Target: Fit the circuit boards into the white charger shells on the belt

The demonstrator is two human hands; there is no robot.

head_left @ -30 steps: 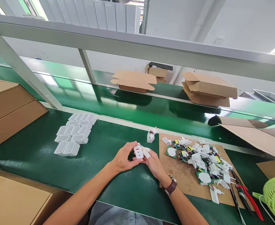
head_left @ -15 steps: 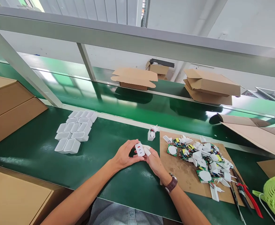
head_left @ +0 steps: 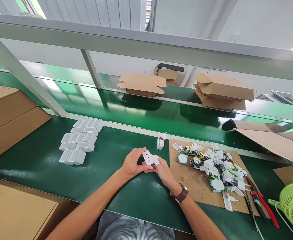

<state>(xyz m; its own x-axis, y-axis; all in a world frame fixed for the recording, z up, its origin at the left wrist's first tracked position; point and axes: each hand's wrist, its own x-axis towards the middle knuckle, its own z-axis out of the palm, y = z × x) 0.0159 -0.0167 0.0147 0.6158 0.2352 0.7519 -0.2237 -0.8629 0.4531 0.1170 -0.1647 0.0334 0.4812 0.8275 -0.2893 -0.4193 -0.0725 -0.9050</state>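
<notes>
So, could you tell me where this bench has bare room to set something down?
The green mat is bare between the white plastic shells and the left hand holding the white charger. The brown cardboard sheet right of it is crowded with circuit boards.

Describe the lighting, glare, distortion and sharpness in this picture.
Head view: bright, even light; pale glare streaks on the glossy green belt; soft shadow under the flat cardboard box; wide-angle stretch slants the grey beam; the white charger held by the left hand and right hand is sharp, without motion blur.
</notes>
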